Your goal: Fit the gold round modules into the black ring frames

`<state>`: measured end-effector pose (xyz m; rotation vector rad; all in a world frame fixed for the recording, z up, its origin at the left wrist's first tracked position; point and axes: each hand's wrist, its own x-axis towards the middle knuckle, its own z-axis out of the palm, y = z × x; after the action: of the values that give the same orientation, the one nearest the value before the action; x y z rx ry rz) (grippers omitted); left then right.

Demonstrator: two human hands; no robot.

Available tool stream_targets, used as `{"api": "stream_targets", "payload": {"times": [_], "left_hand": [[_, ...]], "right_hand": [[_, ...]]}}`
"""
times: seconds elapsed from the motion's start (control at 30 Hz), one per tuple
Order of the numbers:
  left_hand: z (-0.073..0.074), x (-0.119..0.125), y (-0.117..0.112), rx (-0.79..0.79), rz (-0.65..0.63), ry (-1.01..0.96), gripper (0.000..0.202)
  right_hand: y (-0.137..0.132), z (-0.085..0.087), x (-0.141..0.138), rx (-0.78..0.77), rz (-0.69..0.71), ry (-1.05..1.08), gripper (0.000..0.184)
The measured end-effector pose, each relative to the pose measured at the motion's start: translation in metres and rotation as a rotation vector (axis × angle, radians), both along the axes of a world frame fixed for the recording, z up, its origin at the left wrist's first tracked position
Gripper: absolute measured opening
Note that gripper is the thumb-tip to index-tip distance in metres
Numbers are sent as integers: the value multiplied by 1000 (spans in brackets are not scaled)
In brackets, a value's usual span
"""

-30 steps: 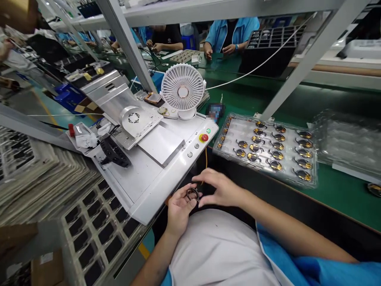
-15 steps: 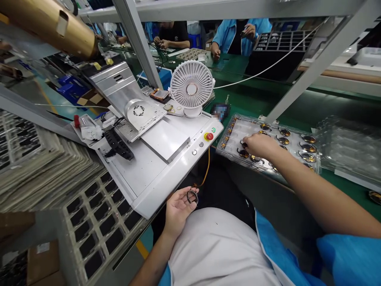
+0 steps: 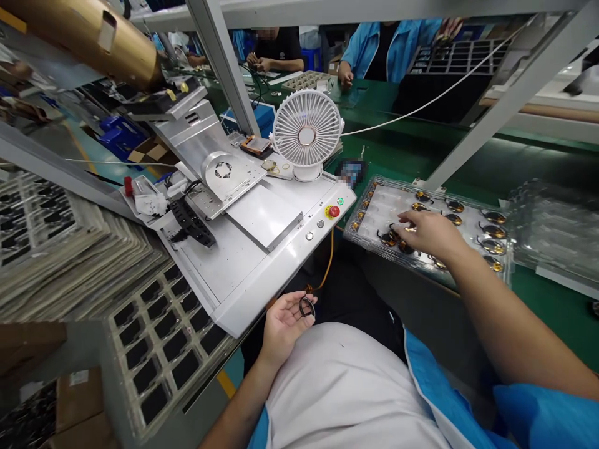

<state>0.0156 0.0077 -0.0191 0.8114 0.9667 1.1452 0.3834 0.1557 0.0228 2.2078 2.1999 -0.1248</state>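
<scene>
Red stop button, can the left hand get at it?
Probably yes: the left hand, holding a small dark ring, has nothing between it and the red stop button on the white machine's panel.

We see a clear, glossy plastic tray [image 3: 386, 209] on a matt green bench mat [image 3: 547, 312], beside a smooth white plastic fan [image 3: 306, 136]. A brushed aluminium plate [image 3: 264, 215] looks smooth, and the small ring [image 3: 307, 306] looks dark and glossy.

A green-topped workbench [image 3: 547, 318] carries a clear plastic tray [image 3: 374, 206] holding rows of gold parts [image 3: 491, 246]. A stack of clear trays [image 3: 552, 231] lies just beside it.
</scene>
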Motion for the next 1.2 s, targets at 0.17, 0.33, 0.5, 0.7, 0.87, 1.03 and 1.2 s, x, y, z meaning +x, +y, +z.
{"api": "stream_targets", "payload": {"times": [0.17,0.33,0.5,0.7,0.87,1.03,1.2], "left_hand": [[-3,1,2,-10,3,-7,43],[0,1,0,-29,-1,-2,44],[8,3,1,3,-42,4,48],[30,12,5,205,-236,-49,78],[38,3,-2,235,-191,-4,84],[40,-20,-6,90,-240,127,83],[41,-31,-5,60,-310,-7,86]], "right_hand": [[-9,-1,-10,-98,89,-177,37],[-11,-8,-12,39,25,-32,36],[-28,-6,-42,162,-204,850,19],[-80,-1,-152,-287,-149,1955,42],[-99,-7,-195,-340,-73,1970,32],[-81,0,-178,27,473,1404,37],[-66,17,-169,-68,900,1126,32]]}}
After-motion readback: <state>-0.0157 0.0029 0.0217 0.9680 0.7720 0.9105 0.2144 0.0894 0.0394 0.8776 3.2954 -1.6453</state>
